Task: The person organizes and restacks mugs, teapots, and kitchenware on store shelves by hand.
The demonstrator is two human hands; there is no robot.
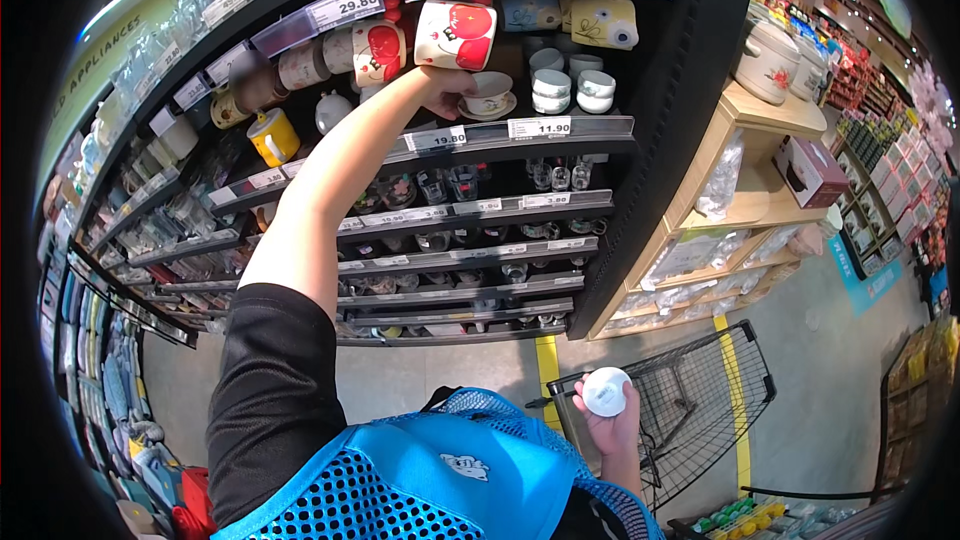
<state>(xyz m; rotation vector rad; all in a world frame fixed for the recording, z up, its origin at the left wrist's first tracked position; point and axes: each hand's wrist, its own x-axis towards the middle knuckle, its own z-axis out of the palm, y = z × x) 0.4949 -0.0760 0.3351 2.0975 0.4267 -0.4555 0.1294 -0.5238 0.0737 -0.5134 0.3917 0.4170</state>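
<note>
My left arm reaches up across the shelf front. At its end my left hand [443, 92] closes around the left side of a white teacup [488, 87] sitting on a gold-rimmed saucer [487, 110]; some of its fingers are hidden. Just above that hand is a white mug with a red pattern [456, 35]. Low on the right, my right hand [612, 427] grips a small white round bowl [605, 392], its pale circular face turned up with a small mark on it. To the right of the teacup stand stacked small white bowls [551, 92].
A black shelving unit [640, 130] carries mugs, glasses and price tags. A yellow mug [273, 136] is farther left. Beside my right hand stands a black wire shopping cart [705, 400]. A wooden rack [735, 200] with lidded pots [767, 62] rises at the right.
</note>
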